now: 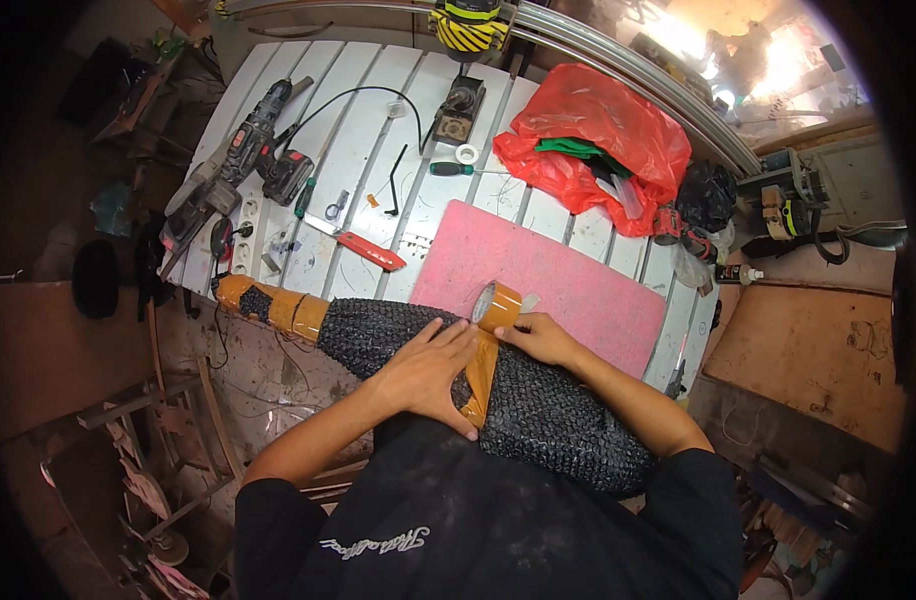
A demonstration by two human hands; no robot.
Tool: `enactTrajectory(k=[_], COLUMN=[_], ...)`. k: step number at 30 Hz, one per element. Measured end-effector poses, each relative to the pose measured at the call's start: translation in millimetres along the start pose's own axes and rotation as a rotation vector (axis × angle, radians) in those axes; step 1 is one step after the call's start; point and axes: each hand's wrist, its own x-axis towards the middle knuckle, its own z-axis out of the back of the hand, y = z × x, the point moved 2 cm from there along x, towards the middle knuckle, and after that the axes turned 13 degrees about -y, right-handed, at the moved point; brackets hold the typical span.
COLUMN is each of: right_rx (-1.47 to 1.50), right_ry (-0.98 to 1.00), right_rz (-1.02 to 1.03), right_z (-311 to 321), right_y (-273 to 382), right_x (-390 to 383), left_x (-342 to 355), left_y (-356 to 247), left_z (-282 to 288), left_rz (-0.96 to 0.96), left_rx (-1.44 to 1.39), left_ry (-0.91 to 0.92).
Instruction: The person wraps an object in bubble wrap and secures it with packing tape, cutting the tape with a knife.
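Observation:
A long bundle in black bubble wrap [568, 415] lies across the near edge of the slatted table, its narrow left end bound with brown tape. My left hand [433, 370] rests on the wrap with its fingers stretched out and the thumb apart. Beside it, my right hand [538, 338] grips a roll of brown packing tape [502, 308], fingers closed at its lower edge. From the roll a tape strip [484, 375] runs down over the bundle toward me, next to my left hand. Part of the strip is hidden by that hand.
Behind the bundle lies a pink mat [528, 265] on the white slatted table [363, 110]. A cordless drill [263, 130], a red-handled cutter [370, 250], a screwdriver [452, 169] and a power strip [246, 230] are to the left and back. A red plastic bag [608, 130] sits at the back right.

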Motion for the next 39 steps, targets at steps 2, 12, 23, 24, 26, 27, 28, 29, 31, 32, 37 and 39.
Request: enactTrajectory(k=[2, 12, 23, 24, 26, 27, 28, 29, 31, 32, 37, 39], right_rx=[0.015, -0.533, -0.31, -0.364, -0.428, -0.49, -0.495, -0.606, -0.717, -0.709, -0.73, -0.597], right_ry=[0.033, -0.093, 0.263, 0.202, 0.109, 0.016, 0.015, -0.134, -0.276, -0.27, -0.191, -0.014], right_rz=[-0.29, 0.746, 0.421, 0.465, 0.419, 0.374, 0.37, 0.433, 0.503, 0.529, 0.558, 0.467], right_z=[10, 31, 27, 25, 14, 10, 3, -4, -10, -10, 2, 16], right_y=[7, 67, 83, 92, 104, 107, 95, 75, 64, 63, 67, 61], right_x=[2, 25, 52, 46, 36, 34, 35, 40, 43, 42, 47, 54], left_x=[8, 25, 35, 34, 29, 26, 25, 29, 32, 33, 48, 44], left_y=[1, 12, 19, 13, 10, 12, 13, 10, 6, 7, 14, 10], left_z=[8, 16, 2, 5, 3, -3, -6, -4, 2, 1, -13, -16], left_rz=[-0.016, 0.053, 0.226, 0.196, 0.164, 0.157, 0.143, 0.134, 0.186, 0.188, 0.195, 0.192], left_rx=[-0.017, -0.174, -0.2, -0.122, -0.049, -0.042, -0.032, -0.032, -0.049, -0.05, -0.294, -0.267], left_ry=[-0.005, 0.295, 0.245, 0.23, 0.213, 0.165, 0.115, 0.116, 0.18, 0.177, 0.195, 0.139])
